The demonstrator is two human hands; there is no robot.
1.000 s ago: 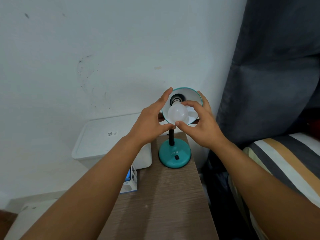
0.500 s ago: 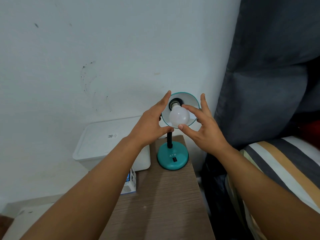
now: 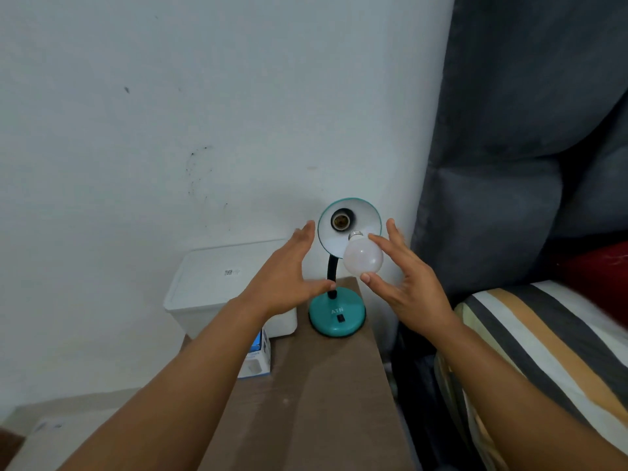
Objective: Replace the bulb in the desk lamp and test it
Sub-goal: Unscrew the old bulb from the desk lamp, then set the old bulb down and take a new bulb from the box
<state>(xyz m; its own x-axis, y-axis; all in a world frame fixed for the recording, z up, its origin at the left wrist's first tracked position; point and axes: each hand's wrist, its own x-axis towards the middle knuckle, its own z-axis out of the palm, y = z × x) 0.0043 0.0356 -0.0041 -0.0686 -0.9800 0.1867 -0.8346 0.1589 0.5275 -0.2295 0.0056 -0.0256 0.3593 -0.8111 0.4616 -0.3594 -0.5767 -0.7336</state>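
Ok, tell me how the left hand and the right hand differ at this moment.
The right hand pinches the white bulb between thumb and fingertips; the left hand holds nothing. The left hand's fingers are straight, spread beside the lamp shade; the right hand's are curved round the bulb. The left hand sits left of the shade, the right hand below and right of it. Both are bare and raised near the empty socket.

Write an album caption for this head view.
Right hand pinches the white bulb clear of the teal lamp's empty socket.
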